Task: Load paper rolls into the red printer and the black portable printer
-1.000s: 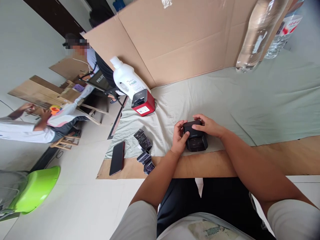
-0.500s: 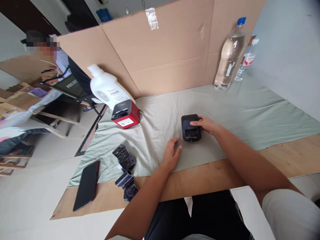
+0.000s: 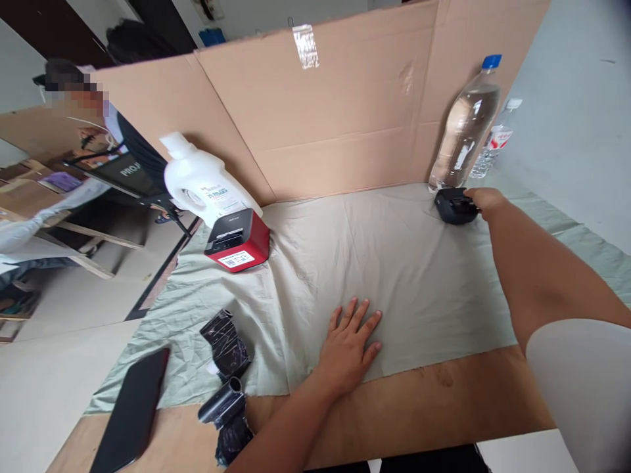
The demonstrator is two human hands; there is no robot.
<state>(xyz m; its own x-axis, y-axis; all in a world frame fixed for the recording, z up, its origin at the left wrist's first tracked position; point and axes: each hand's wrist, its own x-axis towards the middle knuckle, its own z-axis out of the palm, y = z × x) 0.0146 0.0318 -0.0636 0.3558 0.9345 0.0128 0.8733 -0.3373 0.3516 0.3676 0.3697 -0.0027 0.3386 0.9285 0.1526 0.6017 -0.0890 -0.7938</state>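
My right hand reaches to the far right of the cloth. Its fingers grip the side of a small black device that looks like a portable label printer, standing just in front of a large clear bottle with a blue cap. My left hand lies flat on the cloth near the front edge, fingers spread, holding nothing. A red and black label printer stands to the left. Nearer me are rolls of black film or bags and a dark phone.
A white jug stands behind the red printer. A cardboard panel forms the back of the cloth-covered table. A smaller water bottle is at the back right. Another person sits beyond the panel at left.
My right hand has carried the black printer from mid-table to the far right, by the big bottle. My left hand has flattened and spread its fingers on the cloth. The view has shifted slightly.
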